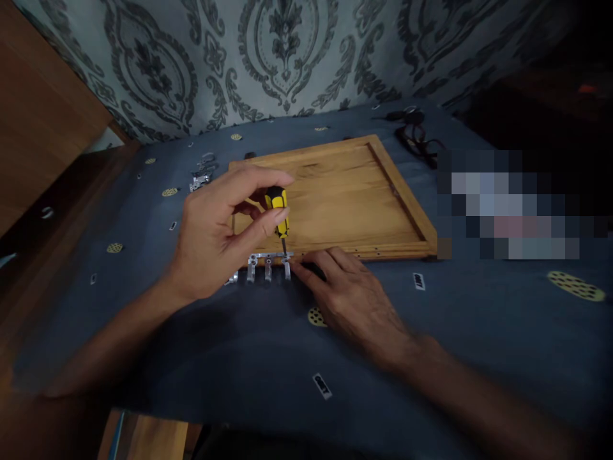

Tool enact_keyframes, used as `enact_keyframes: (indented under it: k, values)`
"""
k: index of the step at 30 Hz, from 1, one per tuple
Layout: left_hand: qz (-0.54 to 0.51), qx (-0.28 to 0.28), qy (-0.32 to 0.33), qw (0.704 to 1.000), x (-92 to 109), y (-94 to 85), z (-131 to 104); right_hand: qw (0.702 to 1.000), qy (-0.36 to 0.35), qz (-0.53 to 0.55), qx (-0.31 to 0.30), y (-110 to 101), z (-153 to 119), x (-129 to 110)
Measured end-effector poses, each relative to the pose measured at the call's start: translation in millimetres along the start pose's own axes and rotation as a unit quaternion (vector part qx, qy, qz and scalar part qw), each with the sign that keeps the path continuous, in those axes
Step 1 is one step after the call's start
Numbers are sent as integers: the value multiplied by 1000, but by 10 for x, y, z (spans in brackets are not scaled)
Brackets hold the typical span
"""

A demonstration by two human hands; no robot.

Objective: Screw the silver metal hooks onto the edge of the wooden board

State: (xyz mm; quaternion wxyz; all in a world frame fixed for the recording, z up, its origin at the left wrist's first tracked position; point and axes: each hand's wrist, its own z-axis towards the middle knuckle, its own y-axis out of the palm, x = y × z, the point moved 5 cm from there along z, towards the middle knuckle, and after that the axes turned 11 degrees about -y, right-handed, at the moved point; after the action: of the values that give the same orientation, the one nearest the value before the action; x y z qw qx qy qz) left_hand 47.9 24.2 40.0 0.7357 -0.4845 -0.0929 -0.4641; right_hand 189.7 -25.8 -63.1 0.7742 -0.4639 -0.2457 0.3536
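Observation:
A yellow and black screwdriver (278,207) stands nearly upright in my left hand (218,223), its handle pinched between thumb and fingers. Its shaft tip meets a small metal bracket (287,265) at the front edge of a framed wooden panel (330,198). Several similar metal pieces (251,268) line that edge to the left of the tip. My right hand (347,287) lies low beside the bracket, fingers curled near the panel's edge. Whatever its fingertips hold is too dark and small to make out.
More metal pieces (201,179) lie behind my left hand on the blue patterned cloth (258,370). Dark cables or eyeglass-like items (419,140) rest beyond the panel's right corner. A patterned curtain (287,57) hangs behind, and brown wooden furniture (43,102) stands at the left.

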Motion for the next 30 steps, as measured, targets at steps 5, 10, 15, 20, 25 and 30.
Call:
enact_keyframes:
  k: [5, 10, 15, 20, 25, 30]
  values:
    - [-10, 3, 15, 1000, -1, 1, 2, 1000, 1, 10, 4, -2, 3, -9]
    - [8, 18, 10, 1000, 9, -9, 5, 1000, 4, 13, -11, 6, 6, -7]
    - [-27, 4, -21, 999, -14, -6, 6, 1000, 3, 7, -8, 2, -1, -11]
    - [-31, 10, -28, 999, -37, -9, 4, 1000, 2, 9, -3, -7, 4, -13]
    - [-18, -4, -2, 1000, -14, -6, 7, 1000, 2, 21, -12, -4, 13, -7]
    - [-27, 10, 2, 1000, -17, -6, 15, 1000, 8, 17, -18, 3, 6, -2]
